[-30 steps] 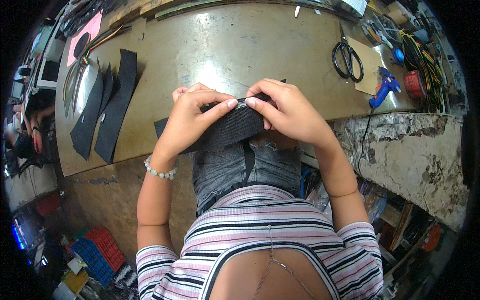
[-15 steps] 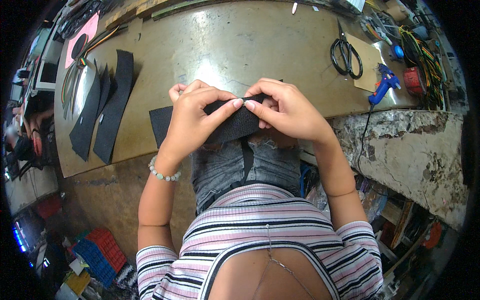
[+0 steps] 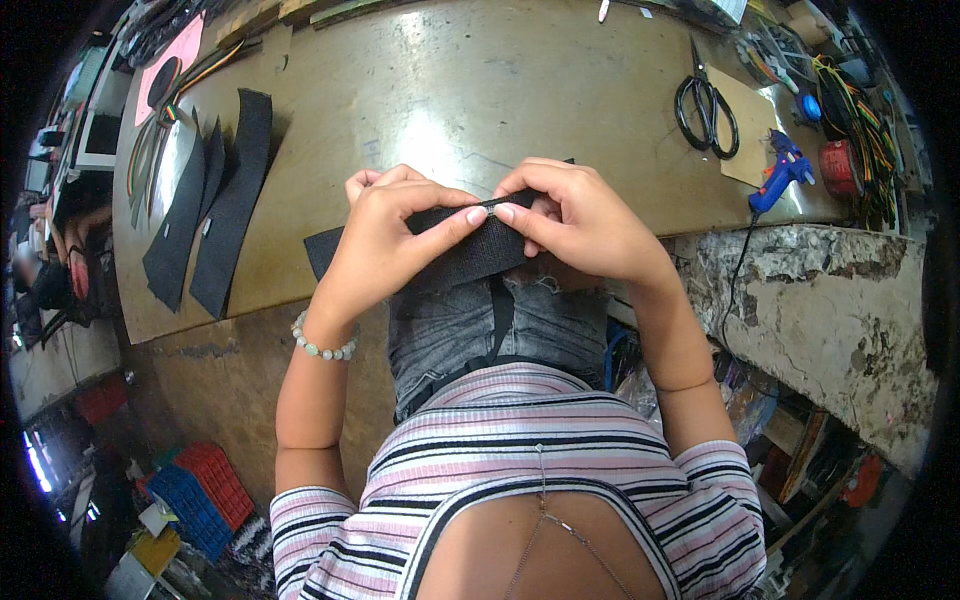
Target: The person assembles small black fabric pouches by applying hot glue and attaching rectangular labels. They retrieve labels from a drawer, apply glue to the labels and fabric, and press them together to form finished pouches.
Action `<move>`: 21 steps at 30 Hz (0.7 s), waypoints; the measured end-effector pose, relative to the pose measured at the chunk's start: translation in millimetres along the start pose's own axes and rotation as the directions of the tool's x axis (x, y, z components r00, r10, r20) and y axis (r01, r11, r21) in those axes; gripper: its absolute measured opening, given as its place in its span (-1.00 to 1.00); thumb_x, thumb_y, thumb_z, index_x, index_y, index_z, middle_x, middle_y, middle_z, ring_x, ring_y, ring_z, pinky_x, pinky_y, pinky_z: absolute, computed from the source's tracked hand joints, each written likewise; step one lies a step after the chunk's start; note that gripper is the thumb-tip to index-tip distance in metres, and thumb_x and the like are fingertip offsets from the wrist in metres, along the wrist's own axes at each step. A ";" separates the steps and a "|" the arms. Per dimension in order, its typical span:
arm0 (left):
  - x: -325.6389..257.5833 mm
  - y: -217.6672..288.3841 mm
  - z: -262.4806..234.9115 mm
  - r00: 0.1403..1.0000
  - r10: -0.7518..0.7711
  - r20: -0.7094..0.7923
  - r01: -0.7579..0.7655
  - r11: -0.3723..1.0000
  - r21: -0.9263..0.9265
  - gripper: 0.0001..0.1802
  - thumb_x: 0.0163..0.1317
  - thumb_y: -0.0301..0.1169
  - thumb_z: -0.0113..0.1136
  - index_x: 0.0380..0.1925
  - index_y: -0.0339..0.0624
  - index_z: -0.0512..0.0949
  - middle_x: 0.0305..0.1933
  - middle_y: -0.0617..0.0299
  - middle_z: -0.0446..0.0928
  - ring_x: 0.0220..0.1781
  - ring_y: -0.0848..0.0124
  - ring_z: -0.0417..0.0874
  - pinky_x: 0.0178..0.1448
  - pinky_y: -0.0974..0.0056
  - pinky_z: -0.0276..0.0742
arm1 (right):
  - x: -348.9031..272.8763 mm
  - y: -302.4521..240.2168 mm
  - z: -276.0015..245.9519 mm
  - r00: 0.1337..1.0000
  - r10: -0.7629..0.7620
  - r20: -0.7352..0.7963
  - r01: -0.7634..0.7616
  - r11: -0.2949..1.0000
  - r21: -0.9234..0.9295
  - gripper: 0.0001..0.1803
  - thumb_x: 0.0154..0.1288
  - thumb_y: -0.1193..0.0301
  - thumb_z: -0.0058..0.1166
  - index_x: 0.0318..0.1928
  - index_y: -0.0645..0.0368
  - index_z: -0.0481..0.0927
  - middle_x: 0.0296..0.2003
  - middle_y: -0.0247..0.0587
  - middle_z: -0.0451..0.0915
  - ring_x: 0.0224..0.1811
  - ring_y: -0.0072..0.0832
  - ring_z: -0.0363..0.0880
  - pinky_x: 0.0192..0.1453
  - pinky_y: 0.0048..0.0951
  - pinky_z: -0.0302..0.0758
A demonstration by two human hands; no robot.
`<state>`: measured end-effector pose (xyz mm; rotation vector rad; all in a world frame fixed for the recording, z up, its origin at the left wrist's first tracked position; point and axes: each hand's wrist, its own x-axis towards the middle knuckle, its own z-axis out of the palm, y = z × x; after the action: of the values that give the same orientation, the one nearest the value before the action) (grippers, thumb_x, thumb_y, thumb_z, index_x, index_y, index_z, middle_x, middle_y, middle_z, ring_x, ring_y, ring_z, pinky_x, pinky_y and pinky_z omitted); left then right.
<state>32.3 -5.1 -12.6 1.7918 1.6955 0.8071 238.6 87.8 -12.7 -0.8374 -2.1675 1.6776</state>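
Note:
A wide black woven strap (image 3: 462, 262) lies across the table's near edge and over my lap. My left hand (image 3: 400, 225) pinches its upper edge between thumb and forefinger. Close beside it, my right hand (image 3: 575, 220) grips the same edge, the thumbs almost meeting. Between the fingertips shows a small pale bit, too small to name. The strap's left end sticks out past my left hand; part of it is hidden behind both hands. To the left lie several more black strap pieces (image 3: 235, 205), some with small pale tags.
Black-handled scissors (image 3: 706, 118) rest partly on a tan card (image 3: 745, 165) at the right. Near them is a blue glue gun (image 3: 783, 175) with a hanging cord. Striped ribbon (image 3: 160, 115) lies at the far left. A crumbling ledge (image 3: 800, 300) borders the table (image 3: 340, 100) on the right.
The view has shifted slightly. Both hands keep their pinch on the strap, with only a slight movement of the fingers.

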 end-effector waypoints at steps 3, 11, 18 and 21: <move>-0.7 -0.6 0.8 1.000 0.003 -0.023 -0.002 1.000 0.021 -0.79 0.22 -0.17 0.34 -0.32 -0.04 0.77 -0.38 0.37 0.67 -0.21 0.51 0.52 0.21 0.19 0.01 | 0.6 -1.0 0.6 1.000 -0.017 0.003 0.017 1.000 0.009 -0.81 0.37 0.45 0.15 -0.15 0.37 0.59 -0.32 -0.19 0.58 -0.52 -0.61 0.62 -0.45 -0.59 0.49; -8.4 3.5 2.4 0.994 0.067 -0.089 -0.057 0.992 0.111 -0.78 0.24 -0.16 0.32 -0.33 -0.04 0.75 -0.41 0.36 0.63 -0.21 0.45 0.52 0.22 0.13 0.03 | 0.9 1.0 7.0 0.999 -0.041 -0.026 0.042 0.999 0.034 -0.81 0.40 0.41 0.14 -0.17 0.34 0.59 -0.31 -0.27 0.55 -0.48 -0.69 0.55 -0.41 -0.65 0.45; -11.3 2.7 11.0 0.985 0.058 -0.163 -0.049 0.997 0.057 -0.77 0.22 -0.14 0.32 -0.34 -0.03 0.74 -0.40 0.35 0.64 -0.19 0.41 0.55 0.24 0.06 0.04 | -2.1 6.5 19.0 0.982 -0.105 -0.156 0.099 0.994 -0.044 -0.85 0.36 0.44 0.15 -0.23 0.32 0.59 -0.36 -0.28 0.51 -0.49 -0.65 0.46 -0.42 -0.59 0.41; -12.4 3.5 11.8 0.973 0.104 -0.205 -0.094 0.994 0.056 -0.77 0.22 -0.14 0.30 -0.35 -0.02 0.74 -0.40 0.29 0.65 -0.17 0.37 0.56 0.24 -0.05 0.09 | -2.6 4.2 25.2 0.956 -0.154 -0.249 0.136 0.987 -0.087 -0.87 0.32 0.47 0.17 -0.25 0.31 0.61 -0.41 -0.26 0.51 -0.52 -0.61 0.40 -0.41 -0.55 0.37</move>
<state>43.0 -17.4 -18.7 1.8913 1.7782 1.0383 228.1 67.1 -23.6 -0.8384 -2.0647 1.3507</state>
